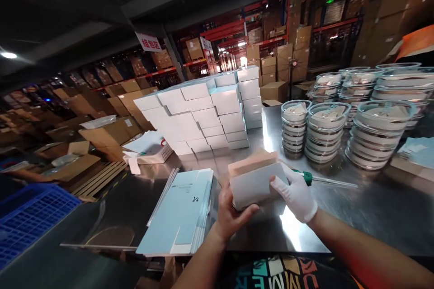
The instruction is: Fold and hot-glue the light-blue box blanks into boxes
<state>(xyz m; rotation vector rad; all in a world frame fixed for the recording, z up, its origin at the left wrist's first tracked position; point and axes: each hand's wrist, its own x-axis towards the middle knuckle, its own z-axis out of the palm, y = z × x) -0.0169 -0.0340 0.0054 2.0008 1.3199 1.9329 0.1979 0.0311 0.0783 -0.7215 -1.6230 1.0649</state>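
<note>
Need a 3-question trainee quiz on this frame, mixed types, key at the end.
1. True or false: the right hand wears a white glove.
2. Which lies left of the box held by both hands? A) stacked lidded bowls B) a pile of flat blue cartons C) a blue crate on the table
3. Fill in: the green-handled tool lies on the ____ behind the right hand.

Key:
1. True; the left hand is bare.
2. B, the flat cartons. The bowls stand to the right.
3. table.
</note>
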